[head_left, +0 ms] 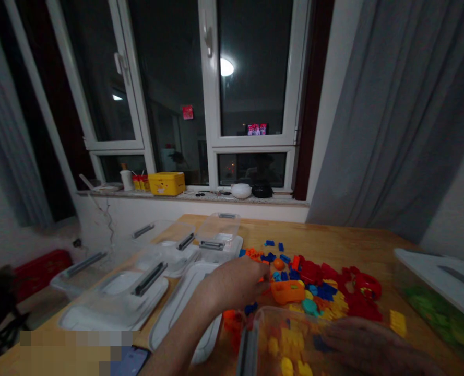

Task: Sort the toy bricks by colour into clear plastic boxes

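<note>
The left hand (235, 282) points right, fingers bunched at the glossy plastic bricks (287, 291), grip unclear; the right hand (372, 344) lies open-fingered on a clear box (278, 334), lower right.

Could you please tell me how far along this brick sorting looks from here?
Green bricks already sit in the lidded box at right, and yellow and orange bricks are in the clear box by the right hand. The left hand is at the loose bricks, any grip hidden. Still left: the red, blue and yellow heap on the wooden table, while the clear boxes at left show no bricks.
</note>
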